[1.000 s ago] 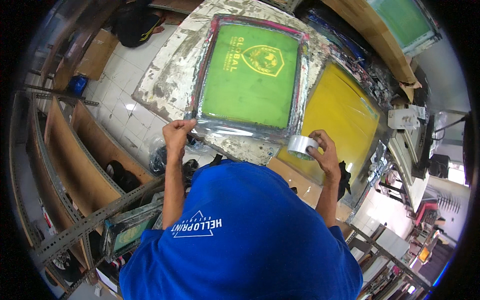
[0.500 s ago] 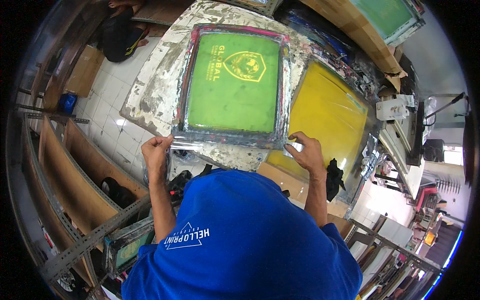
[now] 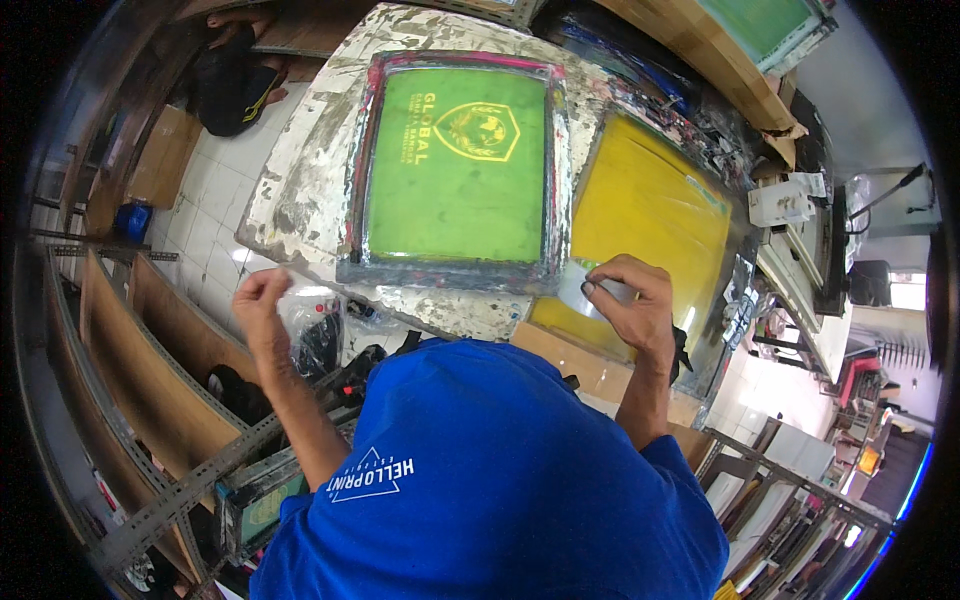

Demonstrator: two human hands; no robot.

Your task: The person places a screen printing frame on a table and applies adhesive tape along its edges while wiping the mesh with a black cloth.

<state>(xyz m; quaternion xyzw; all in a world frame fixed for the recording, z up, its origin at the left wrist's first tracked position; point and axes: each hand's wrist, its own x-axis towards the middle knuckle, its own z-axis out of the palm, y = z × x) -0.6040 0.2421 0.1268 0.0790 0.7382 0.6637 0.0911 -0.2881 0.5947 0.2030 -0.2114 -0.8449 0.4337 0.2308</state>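
Observation:
A screen-printing frame (image 3: 455,275) lies on the worktable, its green mesh (image 3: 450,200) bearing a yellow shield emblem and lettering. My left hand (image 3: 262,310) is off the frame's near left corner, thumb and fingers pinched together and slightly blurred. Whatever it may hold is too thin and clear to make out. Beside the near right corner, my right hand (image 3: 640,305) grips what looks like a roll of clear tape (image 3: 574,284), thumb and forefinger bent around it. This hand hovers over a yellow screen (image 3: 650,210), which lies to the right of the green one.
The paint-stained worktable (image 3: 300,190) has a ragged left edge. Clear plastic bags (image 3: 320,335) and a brown cardboard piece (image 3: 575,360) lie close to me. Wooden shelves (image 3: 150,350) stand at left. Another person (image 3: 228,80) is low on the tiled floor at far left.
Both hands have drawn away from the frame's near corners and farther apart, the left one going left, the right one right. More of the clear roll now shows at my right hand.

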